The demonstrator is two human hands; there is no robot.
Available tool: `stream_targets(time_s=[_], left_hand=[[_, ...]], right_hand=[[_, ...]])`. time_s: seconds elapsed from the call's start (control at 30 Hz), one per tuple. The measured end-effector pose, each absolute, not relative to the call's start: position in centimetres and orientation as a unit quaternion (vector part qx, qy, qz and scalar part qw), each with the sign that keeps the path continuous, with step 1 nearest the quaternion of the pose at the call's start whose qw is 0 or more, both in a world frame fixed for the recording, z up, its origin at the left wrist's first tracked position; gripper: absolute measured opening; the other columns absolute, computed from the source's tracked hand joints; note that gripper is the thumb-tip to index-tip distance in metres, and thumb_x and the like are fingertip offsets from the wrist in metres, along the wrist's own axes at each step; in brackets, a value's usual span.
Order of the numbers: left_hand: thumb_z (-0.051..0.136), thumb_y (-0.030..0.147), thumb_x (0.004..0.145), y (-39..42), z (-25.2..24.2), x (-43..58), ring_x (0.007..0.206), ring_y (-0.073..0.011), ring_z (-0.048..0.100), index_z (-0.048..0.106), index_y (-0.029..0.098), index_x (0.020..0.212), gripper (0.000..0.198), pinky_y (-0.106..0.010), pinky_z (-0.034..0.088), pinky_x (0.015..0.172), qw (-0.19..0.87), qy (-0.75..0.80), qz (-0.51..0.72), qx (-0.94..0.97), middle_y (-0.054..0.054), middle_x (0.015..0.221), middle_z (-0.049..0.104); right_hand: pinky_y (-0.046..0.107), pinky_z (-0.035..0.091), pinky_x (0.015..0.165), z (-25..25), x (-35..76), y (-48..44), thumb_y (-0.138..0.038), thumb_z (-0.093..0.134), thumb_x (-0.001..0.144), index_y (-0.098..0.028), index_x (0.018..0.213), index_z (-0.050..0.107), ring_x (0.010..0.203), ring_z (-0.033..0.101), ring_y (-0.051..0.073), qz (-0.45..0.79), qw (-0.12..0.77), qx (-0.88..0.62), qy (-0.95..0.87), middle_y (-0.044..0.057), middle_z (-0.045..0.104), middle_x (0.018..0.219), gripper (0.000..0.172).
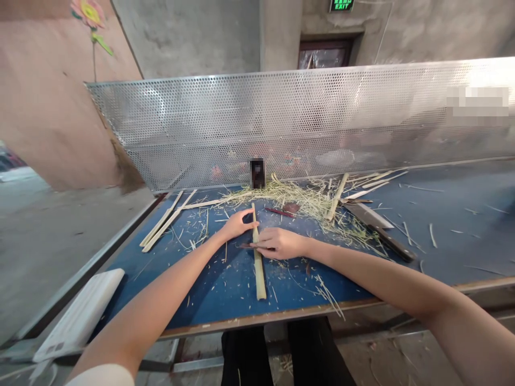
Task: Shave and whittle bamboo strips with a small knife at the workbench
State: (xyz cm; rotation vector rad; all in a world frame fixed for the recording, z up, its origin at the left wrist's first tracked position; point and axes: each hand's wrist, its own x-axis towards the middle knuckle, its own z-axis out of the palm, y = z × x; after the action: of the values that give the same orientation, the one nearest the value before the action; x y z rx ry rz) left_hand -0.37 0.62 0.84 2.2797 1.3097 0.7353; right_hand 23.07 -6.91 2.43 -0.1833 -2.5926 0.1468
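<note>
A pale split bamboo strip [260, 279] lies lengthwise in front of me on the blue tabletop, its near end close to the front edge. My left hand [237, 224] is closed on the strip's upper part, thumb and index finger on either side. My right hand [282, 243] is closed around a small knife [246, 245], most of which is hidden by the fingers. The knife crosses the strip about midway, and its narrow tip sticks out to the left. Small pale chips are scattered around both hands.
A heap of bamboo shavings [289, 192] runs along the perforated metal screen [225, 118]. More strips [163, 222] lie at left. A large knife [368, 217] with a dark handle rests at right. Near the heap is a thin red stick [279, 212]. A long white object [82, 311] hugs the left edge.
</note>
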Motion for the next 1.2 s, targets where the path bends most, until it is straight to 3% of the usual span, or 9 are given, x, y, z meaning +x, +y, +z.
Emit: stream_targets(time_s=[0.2, 0.33, 0.47, 0.6, 0.7, 0.87, 1.03, 1.2], left_hand=[[0.069, 0.066, 0.085, 1.1, 0.2, -0.5, 0.144, -0.033, 0.054, 0.067, 0.024, 0.142, 0.071, -0.046, 0.04, 0.123, 0.204, 0.459, 0.271, 0.821, -0.009, 0.153, 0.061], [0.068, 0.068, 0.085, 1.1, 0.2, -0.5, 0.144, -0.0331, 0.054, 0.068, 0.025, 0.141, 0.07, -0.046, 0.039, 0.123, 0.195, 0.46, 0.268, 0.824, -0.008, 0.154, 0.06], [0.067, 0.069, 0.085, 0.9, 0.4, -0.4, 0.145, -0.0331, 0.053, 0.067, 0.022, 0.143, 0.074, -0.045, 0.039, 0.123, 0.207, 0.467, 0.261, 0.819, -0.01, 0.154, 0.06], [0.067, 0.064, 0.086, 0.9, 0.4, -0.4, 0.144, -0.0329, 0.054, 0.068, 0.021, 0.141, 0.069, -0.045, 0.039, 0.123, 0.204, 0.47, 0.263, 0.818, -0.011, 0.153, 0.06], [0.067, 0.061, 0.087, 0.9, 0.4, -0.3, 0.144, -0.0315, 0.054, 0.068, 0.022, 0.14, 0.066, -0.044, 0.039, 0.123, 0.199, 0.469, 0.265, 0.819, -0.01, 0.153, 0.061], [0.067, 0.062, 0.088, 1.0, 0.2, -0.4, 0.144, -0.0304, 0.054, 0.067, 0.021, 0.14, 0.067, -0.043, 0.038, 0.124, 0.195, 0.465, 0.265, 0.822, -0.01, 0.153, 0.06], [0.066, 0.066, 0.088, 1.1, 0.1, -0.5, 0.145, -0.0307, 0.053, 0.067, 0.023, 0.14, 0.068, -0.044, 0.038, 0.123, 0.193, 0.461, 0.261, 0.826, -0.009, 0.154, 0.06], [0.066, 0.065, 0.088, 1.0, 0.1, -0.4, 0.145, -0.0308, 0.054, 0.068, 0.024, 0.139, 0.065, -0.044, 0.039, 0.123, 0.187, 0.467, 0.259, 0.824, -0.008, 0.154, 0.06]], right_hand=[[0.038, 0.051, 0.075, 1.7, 23.3, -5.6, -0.021, 0.049, 0.105, -0.014, 0.098, 0.073, 0.077, 0.057, 0.021, -0.057, 0.391, -0.183, -0.9, 0.008, 0.063, 0.081, 0.026], [0.038, 0.052, 0.078, 1.5, 23.5, -4.9, -0.02, 0.05, 0.104, -0.016, 0.086, 0.07, 0.079, 0.057, 0.022, -0.063, 0.383, -0.211, -0.897, 0.007, 0.059, 0.08, 0.026], [0.04, 0.054, 0.087, 1.3, 23.3, -5.0, -0.022, 0.059, 0.101, -0.016, 0.112, 0.072, 0.09, 0.059, 0.023, -0.021, 0.321, -0.194, -0.927, 0.01, 0.064, 0.098, 0.018], [0.043, 0.054, 0.091, 0.9, 23.2, -4.9, -0.02, 0.062, 0.101, -0.018, 0.132, 0.069, 0.096, 0.061, 0.024, -0.012, 0.276, -0.2, -0.94, 0.011, 0.065, 0.108, 0.032], [0.044, 0.054, 0.09, 0.6, 23.3, -4.6, -0.02, 0.054, 0.106, -0.02, 0.136, 0.07, 0.097, 0.063, 0.024, -0.015, 0.257, -0.193, -0.947, 0.012, 0.067, 0.107, 0.034], [0.043, 0.054, 0.091, 0.6, 23.2, -4.4, -0.027, 0.055, 0.109, -0.018, 0.13, 0.074, 0.101, 0.067, 0.024, 0.039, 0.266, -0.173, -0.947, 0.013, 0.073, 0.113, 0.03], [0.04, 0.054, 0.089, 0.5, 23.1, -4.1, -0.027, 0.055, 0.109, -0.017, 0.104, 0.081, 0.086, 0.068, 0.021, 0.082, 0.297, -0.132, -0.942, 0.008, 0.077, 0.091, 0.029], [0.038, 0.054, 0.08, 0.5, 23.4, -3.9, -0.028, 0.052, 0.109, -0.016, 0.108, 0.081, 0.079, 0.066, 0.02, 0.064, 0.294, -0.137, -0.944, 0.009, 0.075, 0.088, 0.031]])
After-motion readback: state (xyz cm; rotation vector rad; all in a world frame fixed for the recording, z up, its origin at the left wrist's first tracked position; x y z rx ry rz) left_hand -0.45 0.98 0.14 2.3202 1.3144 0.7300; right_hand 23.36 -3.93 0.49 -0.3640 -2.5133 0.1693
